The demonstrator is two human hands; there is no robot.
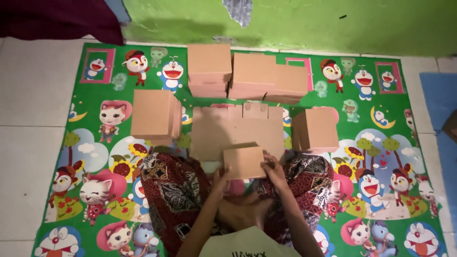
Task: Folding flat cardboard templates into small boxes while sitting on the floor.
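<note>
I sit cross-legged on a green cartoon-print mat [95, 200]. My left hand [220, 177] and my right hand [273, 170] grip the two sides of a small brown cardboard panel [243, 162], partly folded, held just above my knees. Right behind it lies a flat, unfolded cardboard blank [228, 131] with tabs along its far edge.
Folded brown boxes stand around: a stack at left [154, 114], one at right [316, 129], and two piles at the back [209, 66] [269, 76] near the green wall [295, 24]. White tiled floor [28, 119] borders the mat. A dark cloth [57, 19] lies at the top left.
</note>
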